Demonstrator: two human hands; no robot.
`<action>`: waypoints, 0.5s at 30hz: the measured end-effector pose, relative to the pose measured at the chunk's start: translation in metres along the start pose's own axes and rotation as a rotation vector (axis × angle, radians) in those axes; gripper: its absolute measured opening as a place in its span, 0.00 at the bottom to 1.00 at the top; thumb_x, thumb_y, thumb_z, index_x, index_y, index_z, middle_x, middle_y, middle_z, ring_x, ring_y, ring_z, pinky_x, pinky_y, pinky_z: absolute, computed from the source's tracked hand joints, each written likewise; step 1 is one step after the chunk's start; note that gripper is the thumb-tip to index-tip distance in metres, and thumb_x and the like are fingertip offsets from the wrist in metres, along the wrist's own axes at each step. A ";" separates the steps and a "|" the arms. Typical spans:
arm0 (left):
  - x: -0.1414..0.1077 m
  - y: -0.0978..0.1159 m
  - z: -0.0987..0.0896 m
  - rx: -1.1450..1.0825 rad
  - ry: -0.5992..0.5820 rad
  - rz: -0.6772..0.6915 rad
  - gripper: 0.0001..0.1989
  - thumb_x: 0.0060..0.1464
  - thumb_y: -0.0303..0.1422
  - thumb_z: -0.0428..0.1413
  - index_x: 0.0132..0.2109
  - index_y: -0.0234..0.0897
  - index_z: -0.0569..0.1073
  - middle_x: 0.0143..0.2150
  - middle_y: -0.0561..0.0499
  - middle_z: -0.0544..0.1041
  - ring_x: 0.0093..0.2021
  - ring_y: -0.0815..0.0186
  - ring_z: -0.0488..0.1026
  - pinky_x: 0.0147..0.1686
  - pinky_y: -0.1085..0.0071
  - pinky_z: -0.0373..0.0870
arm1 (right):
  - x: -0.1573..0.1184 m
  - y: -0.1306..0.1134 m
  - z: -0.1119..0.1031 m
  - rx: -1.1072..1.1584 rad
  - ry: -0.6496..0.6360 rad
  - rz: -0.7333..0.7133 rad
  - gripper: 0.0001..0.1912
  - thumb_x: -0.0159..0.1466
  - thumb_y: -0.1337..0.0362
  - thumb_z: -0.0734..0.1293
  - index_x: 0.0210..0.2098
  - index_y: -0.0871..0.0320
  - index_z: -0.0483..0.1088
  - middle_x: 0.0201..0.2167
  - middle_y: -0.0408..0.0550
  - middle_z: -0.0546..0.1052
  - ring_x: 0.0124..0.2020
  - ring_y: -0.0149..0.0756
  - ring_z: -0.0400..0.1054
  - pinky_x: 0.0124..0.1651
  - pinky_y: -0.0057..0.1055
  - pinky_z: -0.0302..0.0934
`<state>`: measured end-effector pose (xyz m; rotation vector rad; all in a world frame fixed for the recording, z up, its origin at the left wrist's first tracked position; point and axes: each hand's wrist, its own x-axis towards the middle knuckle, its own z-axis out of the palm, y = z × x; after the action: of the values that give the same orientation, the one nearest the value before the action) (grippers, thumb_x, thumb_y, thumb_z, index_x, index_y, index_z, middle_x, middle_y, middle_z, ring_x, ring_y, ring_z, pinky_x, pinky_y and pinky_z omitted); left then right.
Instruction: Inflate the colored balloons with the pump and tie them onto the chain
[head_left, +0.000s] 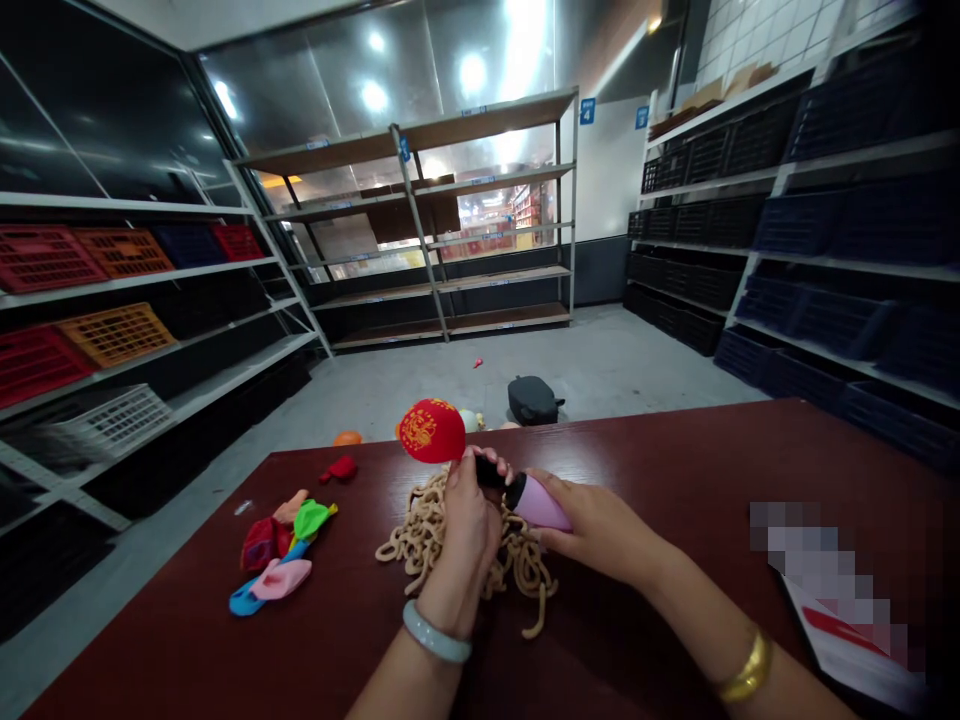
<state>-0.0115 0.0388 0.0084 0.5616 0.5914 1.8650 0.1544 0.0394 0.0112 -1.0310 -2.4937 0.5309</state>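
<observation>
A red balloon (431, 431) with a yellow print, partly inflated, is at the fingertips of my left hand (471, 510). The left fingers are closed around the balloon's neck and the black end of a pump. My right hand (592, 522) grips the lilac body of the pump (541, 503), to the right of the left hand. Below both hands lies a heap of beige, rope-like loops (424, 530) on the dark red table (637, 640). Where the balloon's neck meets the pump is hidden by the left fingers.
Limp coloured balloons (281, 578) lie at the table's left, with a small red one (341, 468) near the far edge. A blurred, flat item (847, 630) is at the right. Beyond the table are a dark grey object (532, 400) on the floor and shelves with crates.
</observation>
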 end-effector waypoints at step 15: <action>0.037 0.093 -0.040 -0.073 0.138 0.326 0.08 0.53 0.32 0.58 0.33 0.35 0.66 0.28 0.53 0.67 0.26 0.70 0.66 0.25 0.74 0.62 | 0.001 0.014 0.011 -0.126 0.010 -0.042 0.36 0.61 0.52 0.65 0.65 0.50 0.51 0.53 0.51 0.72 0.50 0.46 0.69 0.49 0.41 0.62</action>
<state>-0.1143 0.0375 0.0402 0.5057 0.5433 2.2379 0.1566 0.0469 -0.0045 -1.0212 -2.5612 0.3588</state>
